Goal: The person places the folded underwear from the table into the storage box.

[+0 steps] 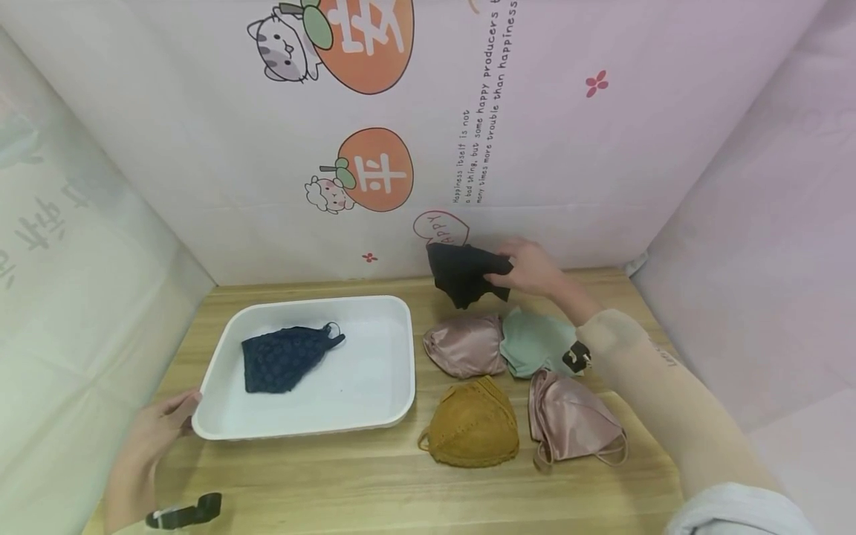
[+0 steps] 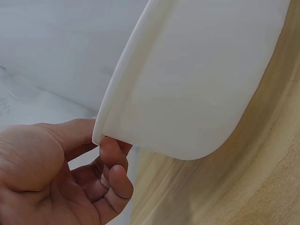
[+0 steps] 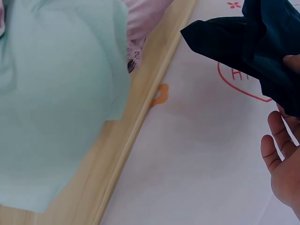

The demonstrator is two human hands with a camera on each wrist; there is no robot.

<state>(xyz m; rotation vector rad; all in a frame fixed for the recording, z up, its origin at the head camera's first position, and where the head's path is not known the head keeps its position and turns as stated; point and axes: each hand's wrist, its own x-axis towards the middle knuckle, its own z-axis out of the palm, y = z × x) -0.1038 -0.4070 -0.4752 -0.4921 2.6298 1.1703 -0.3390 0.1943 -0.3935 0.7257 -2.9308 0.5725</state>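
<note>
My right hand (image 1: 531, 269) pinches a black cloth garment (image 1: 461, 271) by its right end and holds it up over the back edge of the table. In the right wrist view the dark garment (image 3: 262, 47) hangs in loose folds from thumb and fingers. My left hand (image 1: 152, 431) grips the left front corner of a white tray (image 1: 374, 357), and the left wrist view shows thumb and fingers on its rim (image 2: 108, 105). Inside the tray, toward the left, lies a folded navy bra (image 1: 284, 359) with thin straps.
Right of the tray lie a mustard folded bra (image 1: 475, 427), a shiny pink folded bra (image 1: 575, 420), a second pink folded garment (image 1: 466, 345) and a mint green one (image 1: 535, 338). Printed cloth walls (image 1: 535, 148) enclose the wooden table (image 1: 334, 475) at the back and both sides.
</note>
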